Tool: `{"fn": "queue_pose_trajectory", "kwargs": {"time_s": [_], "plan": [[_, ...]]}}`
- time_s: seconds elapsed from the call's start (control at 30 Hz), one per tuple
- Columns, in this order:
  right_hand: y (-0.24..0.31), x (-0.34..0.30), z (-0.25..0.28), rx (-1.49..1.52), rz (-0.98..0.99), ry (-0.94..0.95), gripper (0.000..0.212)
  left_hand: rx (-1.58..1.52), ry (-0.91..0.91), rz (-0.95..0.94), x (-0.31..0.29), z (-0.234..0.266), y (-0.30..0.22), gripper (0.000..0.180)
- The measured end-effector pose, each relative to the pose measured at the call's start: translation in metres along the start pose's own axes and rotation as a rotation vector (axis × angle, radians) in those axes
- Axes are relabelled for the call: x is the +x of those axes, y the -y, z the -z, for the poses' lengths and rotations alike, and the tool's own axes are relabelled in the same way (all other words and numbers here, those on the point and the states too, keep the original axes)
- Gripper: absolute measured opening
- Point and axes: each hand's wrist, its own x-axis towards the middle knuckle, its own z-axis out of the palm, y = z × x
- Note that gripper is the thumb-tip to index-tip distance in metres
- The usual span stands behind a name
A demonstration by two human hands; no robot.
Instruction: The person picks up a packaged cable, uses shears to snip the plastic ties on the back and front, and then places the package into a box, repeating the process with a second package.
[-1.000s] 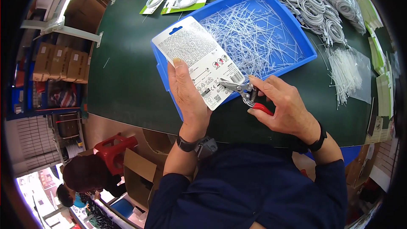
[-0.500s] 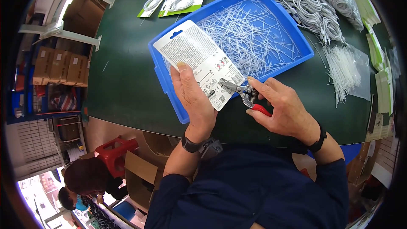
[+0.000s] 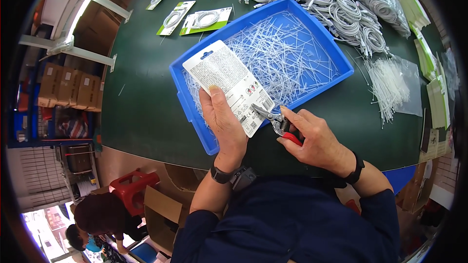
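Observation:
My left hand (image 3: 225,125) grips a white printed packaging card (image 3: 222,70) with a blue-edged hang hole, its thumb across the printed side. The card is tilted over a blue tray (image 3: 318,98) full of thin white cut-off strips, which look like cable tie ends. In my right hand (image 3: 319,141) are red-handled cutting pliers (image 3: 277,119) with a coiled spring. Their jaws lie against the lower part of the card's printed face, near its right edge. Whether a tie end sits between the jaws is too small to tell.
Carded cables (image 3: 205,19) lie at the back left of the green table (image 3: 141,97). A large heap of coiled grey cables (image 3: 336,9) spreads along the back. White cable ties (image 3: 387,87) sit on a plastic bag at right, beside stacked green-and-white cards (image 3: 438,102). Another person (image 3: 100,214) is at lower left.
The whole view has shifted slightly, so tray, card and hands appear a little lower. Both hands keep their holds, and the pliers stay at the card's lower part.

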Motion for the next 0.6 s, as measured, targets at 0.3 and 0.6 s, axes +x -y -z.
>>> {"fn": "queue_pose_trajectory", "kwargs": {"time_s": [0.3, 0.6], "plan": [[0.001, 0.003, 0.008, 0.07, -0.025, 0.025, 0.068, 0.006, 0.095, 0.021, 0.008, 0.013, -0.003, 0.036], [0.02, 0.042, 0.058, 0.11, 0.04, -0.023, 0.071, -0.053, 0.125, 0.111, 0.022, 0.047, -0.062, 0.037]]}}
